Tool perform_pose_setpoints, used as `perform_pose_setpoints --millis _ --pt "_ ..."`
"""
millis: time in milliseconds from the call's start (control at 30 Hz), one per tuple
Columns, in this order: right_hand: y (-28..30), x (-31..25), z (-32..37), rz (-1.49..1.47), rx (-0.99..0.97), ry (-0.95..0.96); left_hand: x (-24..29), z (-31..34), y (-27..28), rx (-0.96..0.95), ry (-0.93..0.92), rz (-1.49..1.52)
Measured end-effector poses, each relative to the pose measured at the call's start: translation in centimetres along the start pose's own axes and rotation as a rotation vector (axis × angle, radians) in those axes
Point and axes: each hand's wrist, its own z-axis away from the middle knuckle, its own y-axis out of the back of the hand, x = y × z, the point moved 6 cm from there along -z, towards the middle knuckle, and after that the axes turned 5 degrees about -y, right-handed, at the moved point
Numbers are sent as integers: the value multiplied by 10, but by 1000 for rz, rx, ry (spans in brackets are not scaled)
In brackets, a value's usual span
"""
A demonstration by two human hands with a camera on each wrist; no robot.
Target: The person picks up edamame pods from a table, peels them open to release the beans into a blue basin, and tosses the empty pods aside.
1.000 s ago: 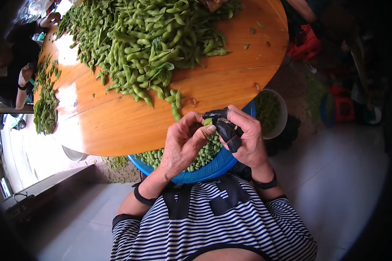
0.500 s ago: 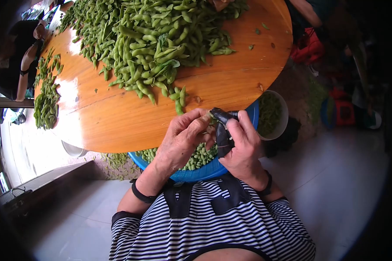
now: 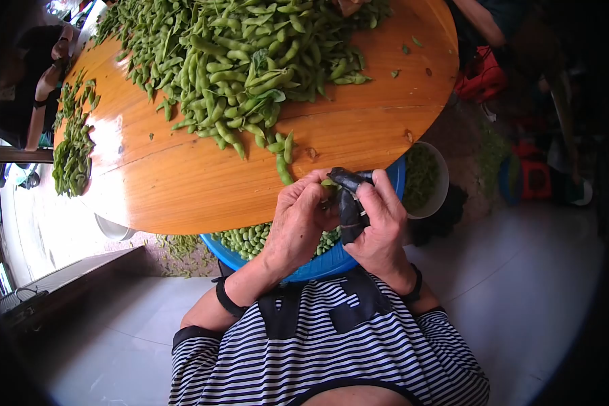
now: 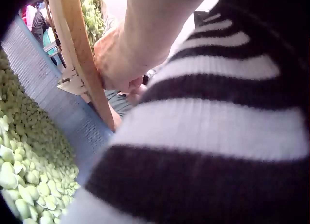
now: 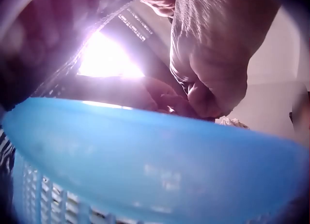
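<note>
In the head view the left hand (image 3: 296, 227) pinches a green pod (image 3: 328, 183) between thumb and fingers. Facing it, the right hand (image 3: 384, 227), with black coverings (image 3: 350, 215) on some digits, has its fingers curled in at the same pod. Both hands are above a blue basket (image 3: 318, 268) of shelled green beans (image 3: 245, 240), by the table's near edge. The left wrist view shows beans (image 4: 36, 185) inside the basket, much of it blocked by a striped shirt. In the right wrist view the basket's rim (image 5: 160, 136) hides the fingertips.
A large pile of pods (image 3: 230, 74) covers the far part of the wooden table (image 3: 183, 196), with a smaller pile (image 3: 73, 159) at its left. A white bucket (image 3: 432, 179) stands right of the basket. Another person's arm (image 3: 44, 95) reaches in at the left.
Compared with a second ago, the left hand has turned and its fingers have closed in around the pod. Both hands have shifted slightly right, and the view of the table has moved a little.
</note>
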Motion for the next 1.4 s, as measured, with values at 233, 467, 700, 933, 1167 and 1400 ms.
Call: perform_pose_setpoints --millis 233,467,700,933,1167,1400 --pt "4 1 -7 -69 -24 -27 -11 -2 8 -89 29 69" --pt "20 25 -4 -187 -33 -243 -2 2 0 -135 50 -115" --pt "133 95 15 412 341 -297 33 27 -29 -712 -537 -1127" --pt "127 94 21 361 303 -502 73 -2 -5 118 -1008 -1858" --pt "68 41 -14 170 126 -225 71 -3 -3 196 -1029 -1964" --pt "41 24 -16 6 13 -153 75 -2 -2 249 -925 -2072"
